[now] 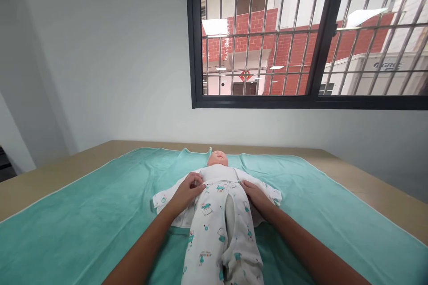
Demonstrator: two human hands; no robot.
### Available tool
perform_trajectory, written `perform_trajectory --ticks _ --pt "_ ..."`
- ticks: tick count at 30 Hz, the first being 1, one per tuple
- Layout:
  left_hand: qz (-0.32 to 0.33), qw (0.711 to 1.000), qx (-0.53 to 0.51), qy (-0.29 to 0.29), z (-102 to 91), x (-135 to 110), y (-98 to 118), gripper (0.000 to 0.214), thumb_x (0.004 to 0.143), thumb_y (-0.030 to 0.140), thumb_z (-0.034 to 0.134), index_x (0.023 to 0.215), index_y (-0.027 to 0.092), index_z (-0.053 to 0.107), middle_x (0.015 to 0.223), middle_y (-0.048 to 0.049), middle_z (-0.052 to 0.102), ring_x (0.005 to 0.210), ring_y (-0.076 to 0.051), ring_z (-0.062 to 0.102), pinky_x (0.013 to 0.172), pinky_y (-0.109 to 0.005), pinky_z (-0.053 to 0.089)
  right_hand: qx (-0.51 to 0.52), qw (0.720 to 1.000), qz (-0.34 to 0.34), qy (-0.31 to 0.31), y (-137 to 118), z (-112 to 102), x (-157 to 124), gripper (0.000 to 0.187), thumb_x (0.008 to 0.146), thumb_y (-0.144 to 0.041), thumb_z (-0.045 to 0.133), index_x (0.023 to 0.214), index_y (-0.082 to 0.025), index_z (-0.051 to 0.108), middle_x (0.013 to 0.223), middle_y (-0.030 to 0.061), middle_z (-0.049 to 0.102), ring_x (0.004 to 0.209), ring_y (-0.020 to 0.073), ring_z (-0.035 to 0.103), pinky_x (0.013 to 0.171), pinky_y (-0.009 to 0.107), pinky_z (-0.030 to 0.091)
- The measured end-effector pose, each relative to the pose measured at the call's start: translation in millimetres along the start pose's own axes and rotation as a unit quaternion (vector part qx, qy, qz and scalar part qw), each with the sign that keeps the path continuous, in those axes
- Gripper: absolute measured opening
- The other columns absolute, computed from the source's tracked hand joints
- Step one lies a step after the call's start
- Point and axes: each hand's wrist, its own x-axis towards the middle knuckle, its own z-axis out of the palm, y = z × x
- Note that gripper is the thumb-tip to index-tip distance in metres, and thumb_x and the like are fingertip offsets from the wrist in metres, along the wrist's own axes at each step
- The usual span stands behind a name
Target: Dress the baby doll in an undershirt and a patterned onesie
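Observation:
A baby doll [217, 159] lies on its back on a teal blanket [100, 213], head toward the wall. It wears white printed trousers [217, 236], and a white printed top lies spread open under it. My left hand [187, 191] pinches the trousers' waistband at the doll's left side, fingers curled. My right hand [256, 196] grips the waistband on the other side, fingers folded over the cloth.
The blanket covers a tan table [374, 187] that stands against a white wall. A barred window [310, 35] is above. Bare table edge shows at left, right and along the back.

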Motion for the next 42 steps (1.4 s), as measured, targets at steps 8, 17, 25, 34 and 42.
perform_trajectory --ticks 8,17,25,34,42 --pt "-0.007 0.999 -0.013 0.042 7.7 4.5 -0.5 0.017 0.081 0.036 0.051 0.073 0.021 0.049 0.104 -0.0063 0.064 0.103 -0.022 0.055 0.087 -0.032 0.039 -0.095 0.974 -0.201 0.045 -14.6 -1.2 10.4 0.028 0.086 -0.046 0.047 0.089 -0.023 0.062 0.122 0.0072 0.055 0.115 0.0235 0.046 0.100 0.036 0.032" --pt "-0.035 0.989 0.077 0.123 17.3 38.3 -25.3 0.019 0.081 0.039 0.049 0.073 0.022 0.045 0.070 0.0011 0.052 0.071 -0.019 0.049 0.068 -0.030 0.035 -0.121 0.986 -0.093 0.061 -12.9 3.2 52.7 0.035 0.082 -0.044 0.043 0.056 -0.020 0.043 0.058 -0.0030 0.047 0.061 0.0140 0.042 0.059 0.026 0.033" --pt "-0.031 0.996 0.028 0.078 19.5 28.9 -25.5 0.029 0.082 0.046 0.048 0.090 0.019 0.056 0.077 0.0001 0.056 0.075 -0.017 0.051 0.072 -0.029 0.040 -0.126 0.983 -0.080 0.103 5.7 13.0 50.3 0.030 0.080 -0.044 0.047 0.061 -0.021 0.043 0.062 -0.0026 0.049 0.064 0.0150 0.043 0.062 0.027 0.032" --pt "0.020 0.985 0.133 0.112 16.8 21.0 -19.5 0.027 0.083 0.041 0.048 0.077 0.020 0.064 0.083 -0.0043 0.063 0.082 -0.020 0.054 0.079 -0.031 0.037 -0.098 0.981 -0.110 0.124 5.9 16.9 40.5 0.024 0.081 -0.043 0.051 0.072 -0.021 0.050 0.068 -0.0019 0.052 0.067 0.0161 0.047 0.066 0.027 0.036" --pt "-0.053 0.990 0.077 0.107 14.9 28.9 -29.2 0.047 0.085 0.054 0.035 0.078 0.015 0.060 0.077 -0.0053 0.064 0.068 -0.018 0.053 0.062 -0.027 0.039 -0.064 0.989 -0.120 0.052 2.9 7.7 42.4 0.027 0.080 -0.044 0.053 0.093 -0.021 0.060 0.077 -0.0007 0.057 0.073 0.0160 0.051 0.072 0.028 0.042"
